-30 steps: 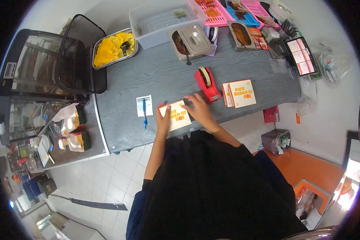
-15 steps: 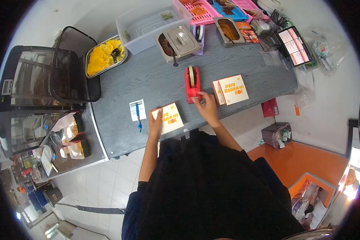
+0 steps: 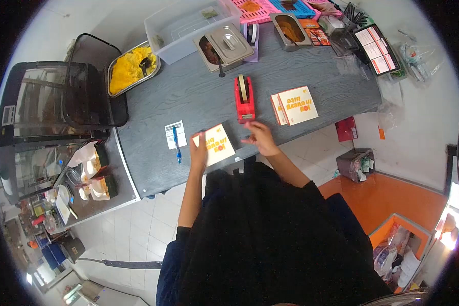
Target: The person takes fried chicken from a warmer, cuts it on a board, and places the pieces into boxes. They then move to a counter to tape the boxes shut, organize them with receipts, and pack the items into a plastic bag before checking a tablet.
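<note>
My left hand [image 3: 199, 151] grips the left edge of a flat white box with orange and red lettering [image 3: 218, 146], which rests near the table's front edge. To the right of that box is my right hand [image 3: 259, 138], its fingers apart, just below the front end of a red tape dispenser [image 3: 244, 99]. Whether a small piece of tape is on its fingers is too small to tell. Two similar boxes [image 3: 298, 105] overlap right of the dispenser. A blue pen [image 3: 176, 143] lies across a printed slip [image 3: 170, 133] on the left.
Along the back of the grey table [image 3: 199, 104] are a tray of yellow food [image 3: 130, 71], a clear plastic bin [image 3: 181, 38], a lidded steel container [image 3: 229, 48], another steel container [image 3: 290, 33] and coloured baskets [image 3: 255, 11]. A tablet [image 3: 376, 49] stands at the right.
My right hand has gone from the box to the tape dispenser's front, then drawn slightly back from it. My left hand has stayed on the box. The camera view has shifted.
</note>
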`<action>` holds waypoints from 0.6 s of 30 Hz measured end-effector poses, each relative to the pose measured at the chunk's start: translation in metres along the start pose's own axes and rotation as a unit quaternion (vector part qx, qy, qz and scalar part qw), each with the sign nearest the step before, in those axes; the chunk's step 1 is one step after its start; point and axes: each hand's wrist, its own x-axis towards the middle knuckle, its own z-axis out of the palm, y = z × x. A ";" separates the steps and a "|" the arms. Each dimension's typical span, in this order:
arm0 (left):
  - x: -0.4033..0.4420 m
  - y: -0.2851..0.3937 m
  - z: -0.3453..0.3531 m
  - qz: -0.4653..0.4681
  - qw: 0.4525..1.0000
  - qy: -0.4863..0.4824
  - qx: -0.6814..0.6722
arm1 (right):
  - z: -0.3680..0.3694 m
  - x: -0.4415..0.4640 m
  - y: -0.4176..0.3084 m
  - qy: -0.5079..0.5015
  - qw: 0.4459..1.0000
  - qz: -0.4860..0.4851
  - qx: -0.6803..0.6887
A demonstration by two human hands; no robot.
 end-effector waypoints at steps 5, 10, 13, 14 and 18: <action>-0.005 0.018 -0.017 -0.004 0.983 -0.176 -0.050 | 0.011 -0.013 -0.017 -0.182 0.964 0.184 -0.064; -0.044 0.099 -0.018 0.010 0.918 -0.396 0.024 | 0.066 -0.022 -0.071 -0.451 0.845 0.202 -0.202; -0.052 0.101 -0.021 0.049 0.911 -0.407 0.051 | 0.087 -0.013 -0.065 -0.510 0.757 0.250 -0.323; -0.056 0.097 -0.026 0.055 0.911 -0.406 0.048 | 0.092 -0.012 -0.062 -0.517 0.742 0.263 -0.336; -0.079 0.093 -0.050 0.030 0.936 -0.349 -0.038 | 0.115 -0.015 -0.042 -0.487 0.668 0.297 -0.478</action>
